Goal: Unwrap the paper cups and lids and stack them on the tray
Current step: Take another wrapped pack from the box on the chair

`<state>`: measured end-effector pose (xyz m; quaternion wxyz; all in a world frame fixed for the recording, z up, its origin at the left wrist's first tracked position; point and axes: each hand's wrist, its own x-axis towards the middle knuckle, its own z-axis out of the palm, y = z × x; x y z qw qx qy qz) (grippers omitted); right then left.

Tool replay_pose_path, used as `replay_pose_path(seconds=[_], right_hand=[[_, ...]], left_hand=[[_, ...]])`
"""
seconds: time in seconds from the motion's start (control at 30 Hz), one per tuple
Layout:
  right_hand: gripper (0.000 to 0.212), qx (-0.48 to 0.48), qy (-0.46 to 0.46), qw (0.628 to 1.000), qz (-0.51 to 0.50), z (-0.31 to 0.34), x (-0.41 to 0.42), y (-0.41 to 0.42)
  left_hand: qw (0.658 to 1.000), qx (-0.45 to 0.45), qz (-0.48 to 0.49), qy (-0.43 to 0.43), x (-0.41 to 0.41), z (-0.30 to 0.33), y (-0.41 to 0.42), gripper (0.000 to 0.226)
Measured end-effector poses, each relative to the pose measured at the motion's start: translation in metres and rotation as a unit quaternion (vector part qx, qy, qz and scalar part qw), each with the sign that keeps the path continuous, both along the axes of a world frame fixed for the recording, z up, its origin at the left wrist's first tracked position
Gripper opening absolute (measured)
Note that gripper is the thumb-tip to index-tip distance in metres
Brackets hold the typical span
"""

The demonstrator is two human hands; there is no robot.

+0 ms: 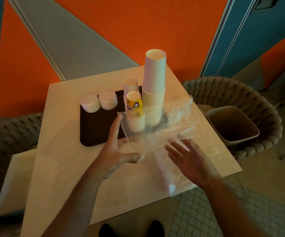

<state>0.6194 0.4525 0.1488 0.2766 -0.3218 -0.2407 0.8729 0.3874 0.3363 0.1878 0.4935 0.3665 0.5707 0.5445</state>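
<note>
A dark tray (95, 127) lies on the table. On it stand two stacks of white lids (90, 102) (108, 99), a tall stack of white paper cups (154, 82), a shorter white stack (131, 85) and a stack topped by a yellow printed cup (135, 101). A clear plastic wrapper (169, 127) hangs in the air between my hands, in front of the cups. My left hand (119, 149) has spread fingers, thumb and fingertips touching the wrapper's edge. My right hand (188, 158) is spread, palm up, under the wrapper.
The pale table (63, 168) has its front edge near my feet. A brown waste bin (232, 124) sits on a woven chair (265, 106) at the right. Another woven chair (10, 134) stands at the left. An orange and blue wall is behind.
</note>
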Motion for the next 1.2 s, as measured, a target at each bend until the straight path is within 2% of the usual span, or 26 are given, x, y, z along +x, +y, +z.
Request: replay_pose_path(seconds=[0.07,0.13,0.23,0.37,0.47,0.6,0.7,0.77,0.87,0.97,1.07,1.2], right_hand=[[0.043,-0.019,-0.041,0.997,-0.068,0.003,-0.015,-0.002],[0.026,-0.016,-0.065,0.990,-0.124,0.004,-0.023,0.005],[0.023,0.052,-0.125,0.986,-0.094,0.007,-0.013,0.021],[0.036,0.099,-0.156,0.980,0.073,0.008,0.015,0.051],[0.027,0.121,-0.170,0.957,0.203,0.004,0.028,0.075],[0.024,0.184,-0.256,0.897,0.309,-0.011,0.025,0.099],[0.024,0.231,-0.320,0.863,0.317,-0.022,0.022,0.107],[0.023,0.277,-0.376,0.836,0.289,-0.032,0.023,0.108],[0.034,0.339,-0.470,0.793,0.187,-0.045,0.025,0.104],[0.043,0.436,-0.548,0.707,0.098,-0.045,0.023,0.085],[0.043,0.507,-0.533,0.667,0.120,-0.043,0.015,0.050],[0.044,0.545,-0.532,0.618,0.195,-0.059,0.009,0.015]], left_hand=[[1.000,-0.011,0.007,-0.007,0.013,-0.012,0.006,0.131],[0.999,-0.024,0.025,-0.016,0.026,-0.019,0.007,0.127],[0.994,-0.067,0.062,-0.061,0.034,-0.025,0.005,0.105],[0.984,-0.132,0.113,-0.051,0.013,-0.031,0.004,0.059],[0.983,-0.163,0.071,-0.042,0.004,-0.037,0.018,0.040],[0.982,-0.186,-0.006,-0.033,0.017,-0.048,0.055,0.035],[0.984,-0.179,0.009,0.012,0.026,-0.069,0.078,0.037],[0.980,-0.182,0.034,0.078,0.029,-0.080,0.088,0.042],[0.970,-0.192,0.047,0.141,0.033,-0.091,0.099,0.046],[0.969,-0.193,0.056,0.146,0.040,-0.098,0.103,0.050],[0.964,-0.197,0.071,0.166,0.046,-0.106,0.106,0.053],[0.957,-0.206,0.053,0.198,0.046,-0.108,0.108,0.056]])
